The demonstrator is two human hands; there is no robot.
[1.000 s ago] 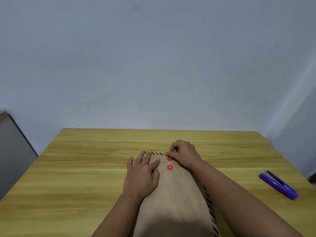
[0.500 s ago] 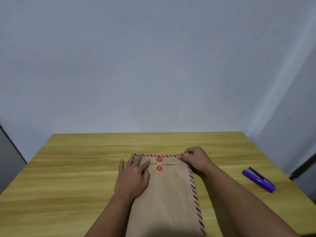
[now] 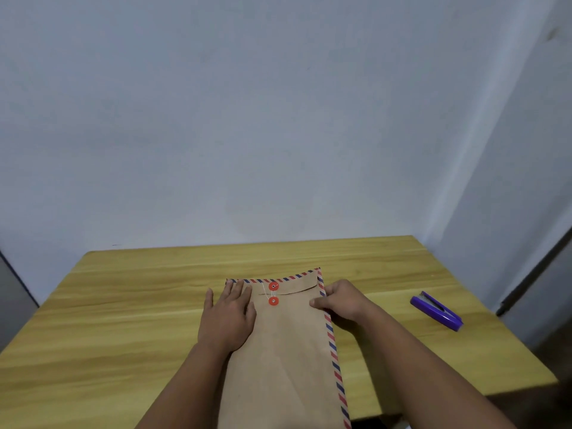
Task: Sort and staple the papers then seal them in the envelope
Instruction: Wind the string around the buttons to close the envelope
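Envelope [image 3: 288,351] lies flat on the table [image 3: 123,320], flap down, string between its two red buttons [image 3: 273,293]. Left hand [image 3: 227,317] presses it with straight fingers; right hand [image 3: 340,300] pinches the striped right edge. Kraft paper is judged light, flexible, easily creased: hold by the edges, support underneath

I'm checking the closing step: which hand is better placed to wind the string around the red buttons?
Probably the right hand: it only grips the envelope edge, while the left hand lies flat on the paper.
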